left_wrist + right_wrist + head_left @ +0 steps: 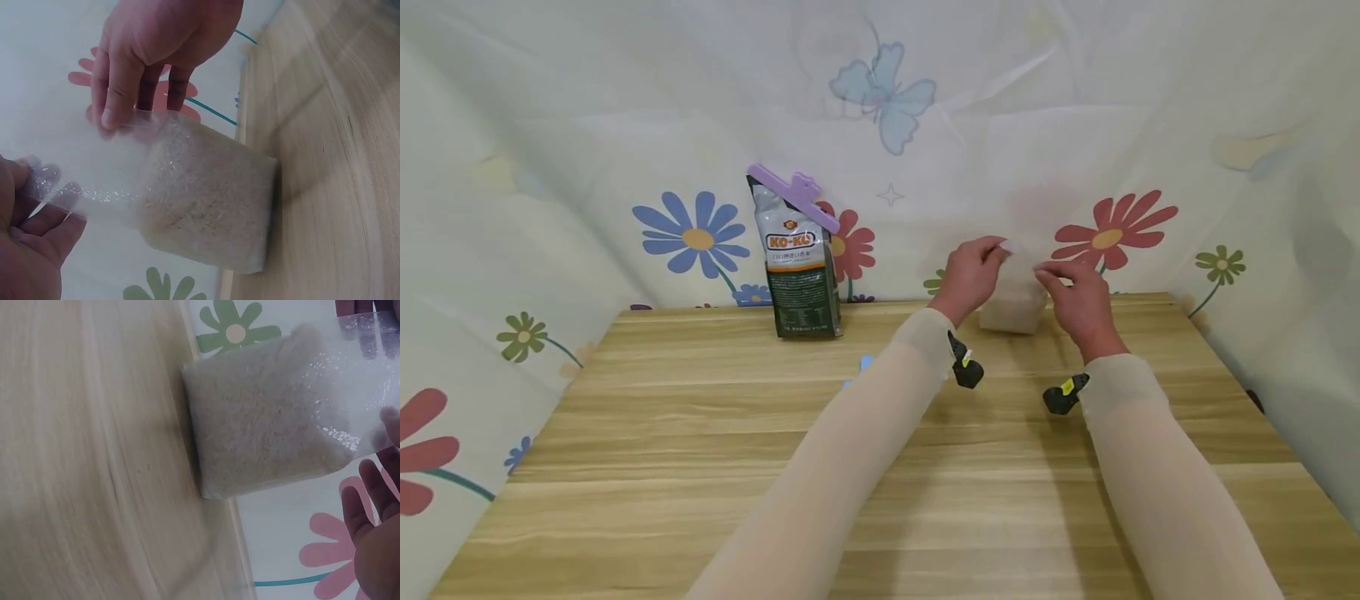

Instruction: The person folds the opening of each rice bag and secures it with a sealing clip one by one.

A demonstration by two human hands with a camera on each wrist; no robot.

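A clear plastic bag of rice [1011, 304] stands upright at the back of the table. In the left wrist view the rice [206, 194] fills its lower part, and the see-through upper part is loose and unfilled. My left hand [972, 279] pinches the bag's top on the left side, thumb and fingers on the film. On the opposite side my right hand [1081, 304] pinches the bag's edge a little lower. The right wrist view shows the bag's flat base [197, 434] on the wood, with my right thumb [390, 422] against the film.
To the left stands a green and silver KO-KO rice packet [801, 283], its folded top held by a purple bag clip [793, 193]. A light blue object [866, 362] is mostly hidden behind my left forearm. A flower-patterned cloth [955, 167] hangs behind the wooden table [700, 450].
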